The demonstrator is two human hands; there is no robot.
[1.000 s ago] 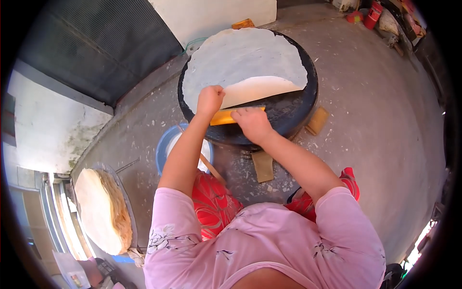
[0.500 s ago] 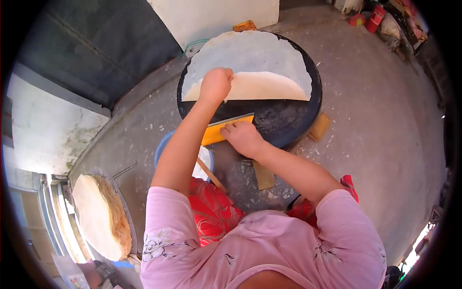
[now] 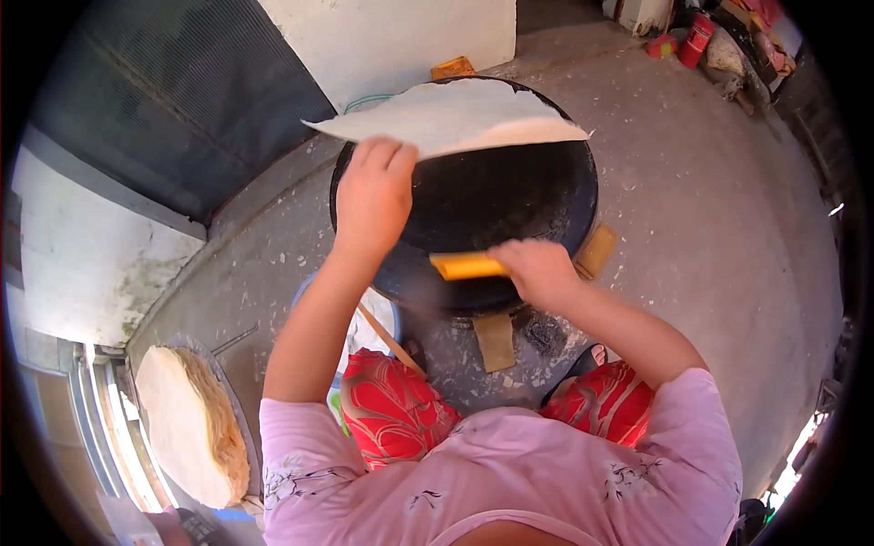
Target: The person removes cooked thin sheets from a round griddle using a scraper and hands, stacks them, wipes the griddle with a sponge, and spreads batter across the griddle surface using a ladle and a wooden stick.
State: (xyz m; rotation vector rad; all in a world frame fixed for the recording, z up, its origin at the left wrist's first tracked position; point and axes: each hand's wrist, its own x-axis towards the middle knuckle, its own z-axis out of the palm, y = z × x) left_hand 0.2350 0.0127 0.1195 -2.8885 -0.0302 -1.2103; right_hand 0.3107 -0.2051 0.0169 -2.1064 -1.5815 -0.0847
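My left hand (image 3: 375, 196) is closed on the near edge of a large, thin, pale pancake (image 3: 460, 118). The pancake is lifted and partly folded over the far part of a round black griddle (image 3: 492, 196); whether its far edge still touches the griddle I cannot tell. A yellow scraper (image 3: 466, 266) is gripped in my right hand (image 3: 539, 273), above the griddle's near side and slightly blurred.
A bucket (image 3: 387, 314) with white contents and a wooden stick (image 3: 391, 337) stands by my left knee. At the left lies a tall stack of pancakes (image 3: 187, 428). A tan block (image 3: 596, 252) sits beside the griddle, and a flat brown piece (image 3: 494, 342) below it.
My left hand has pulled the pancake up and leftward, baring most of the griddle's middle. The scraper in my right hand has moved right and turned more edge-on.
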